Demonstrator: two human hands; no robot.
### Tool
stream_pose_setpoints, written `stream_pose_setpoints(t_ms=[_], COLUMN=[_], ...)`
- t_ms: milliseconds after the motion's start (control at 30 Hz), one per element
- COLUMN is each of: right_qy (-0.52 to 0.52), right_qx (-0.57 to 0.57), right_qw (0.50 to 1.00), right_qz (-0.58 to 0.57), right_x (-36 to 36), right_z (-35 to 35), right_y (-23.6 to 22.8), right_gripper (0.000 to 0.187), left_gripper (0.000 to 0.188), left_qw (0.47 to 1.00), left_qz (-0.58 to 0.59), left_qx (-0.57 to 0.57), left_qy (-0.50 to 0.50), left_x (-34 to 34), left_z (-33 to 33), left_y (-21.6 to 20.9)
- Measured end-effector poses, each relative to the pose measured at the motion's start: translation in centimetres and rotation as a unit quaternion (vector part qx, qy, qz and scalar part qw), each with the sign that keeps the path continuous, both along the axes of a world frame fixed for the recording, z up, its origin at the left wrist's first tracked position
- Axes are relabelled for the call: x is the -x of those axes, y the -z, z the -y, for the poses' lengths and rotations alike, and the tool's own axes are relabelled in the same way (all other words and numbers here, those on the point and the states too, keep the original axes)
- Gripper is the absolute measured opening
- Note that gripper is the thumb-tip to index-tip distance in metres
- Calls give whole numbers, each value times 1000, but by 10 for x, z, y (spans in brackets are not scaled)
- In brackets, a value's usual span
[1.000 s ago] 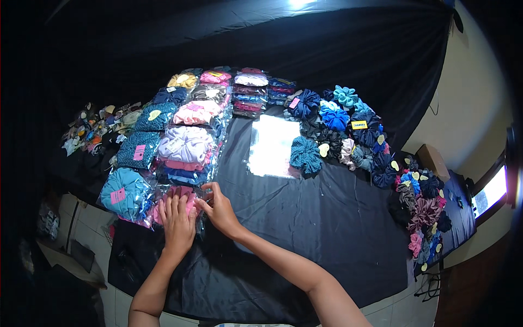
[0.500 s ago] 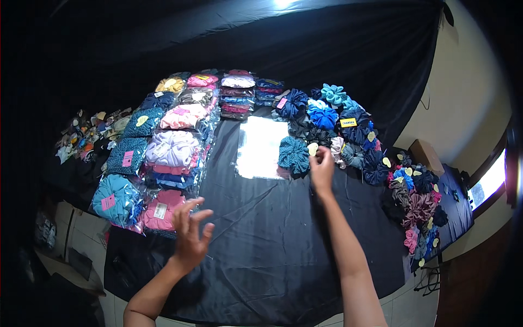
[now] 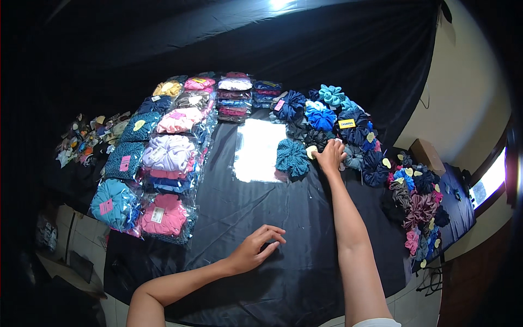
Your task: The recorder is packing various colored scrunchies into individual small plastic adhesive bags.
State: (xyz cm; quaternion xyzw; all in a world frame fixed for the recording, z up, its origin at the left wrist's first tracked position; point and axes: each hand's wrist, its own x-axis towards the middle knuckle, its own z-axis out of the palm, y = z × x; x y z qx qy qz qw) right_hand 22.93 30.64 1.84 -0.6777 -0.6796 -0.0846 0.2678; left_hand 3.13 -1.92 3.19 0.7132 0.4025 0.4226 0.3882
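Note:
My right hand (image 3: 331,157) is at the near edge of the loose scrunchie pile, fingers curled over a pale pink scrunchie (image 3: 339,141) that it mostly covers. Just left of it lies a dotted teal scrunchie (image 3: 292,158) with a cream heart-shaped tag (image 3: 311,152). Black scrunchies (image 3: 316,137) and bright blue ones (image 3: 321,118) are bunched behind. Over the black cloth, my left hand (image 3: 258,248) hovers with loosely bent fingers apart and nothing in them. A shiny stack of clear plastic bags (image 3: 260,150) lies beside the teal scrunchie, glaring white.
Bagged scrunchies (image 3: 169,153) stand in stacked rows on the left, with more stacks (image 3: 235,95) at the back. Further loose scrunchies (image 3: 419,207) line the right edge. A cardboard box (image 3: 426,157) is beyond them. A heap of small mixed items (image 3: 87,139) lies far left.
My right hand has moved slightly right, from beside the heart-shaped tag onto the pale pink scrunchie. My left hand has swung right and nearer, away from the bagged rows.

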Motion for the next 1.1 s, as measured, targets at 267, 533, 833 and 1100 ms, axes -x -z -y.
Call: stream_pose_setpoints(t_ms=[267,533,833,1100], right_qy=[-154,-284,-181,-73], right_qx=[-84,183,94,3], right_qw=[940,688,884,983], right_qz=[-294,-642,-420,-169], right_x=[-30,-48,-68,-53], right_z=[-10,63,49,56], right_y=[21,-12,39,42], right_gripper=[59,45,57,63], left_gripper=[15,18,17,18], left_qw=[987,956,946,967], left_qz=[123,226,237,182], left_qx=[101,188,220,176], left_qy=[19,-3,-2,-6], left_x=[-7,10,11,12], left_z=[-15,-27,-31,-24], left_y=[20,30,44,47])
